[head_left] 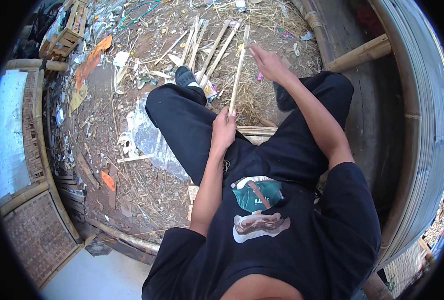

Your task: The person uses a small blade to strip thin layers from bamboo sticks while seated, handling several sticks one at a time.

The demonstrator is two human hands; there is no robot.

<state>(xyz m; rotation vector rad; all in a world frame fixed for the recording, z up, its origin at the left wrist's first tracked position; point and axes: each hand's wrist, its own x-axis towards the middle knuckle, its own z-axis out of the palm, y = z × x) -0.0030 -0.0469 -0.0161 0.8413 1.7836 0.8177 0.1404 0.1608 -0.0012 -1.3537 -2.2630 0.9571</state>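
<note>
A long pale bamboo strip (237, 77) stands out away from my lap, its far end over the littered ground. My left hand (224, 131) is closed round its near end, above my left thigh. Beside the far part of the strip, my right hand (269, 64) has its fingers drawn together, with the fingertips at the strip's edge. Whatever those fingers may hold is too small to make out. Several split bamboo strips (221, 52) lie on the ground just left of the held one, close to my sandalled left foot (186, 77).
Clear plastic sheeting (157, 145) lies left of my left leg. Straw, shavings and litter cover the soil, with an orange scrap (93, 61) farther left. A wooden crate (72, 25) stands far left. Bamboo poles (359, 54) and a slatted bamboo screen (427, 115) border my right side.
</note>
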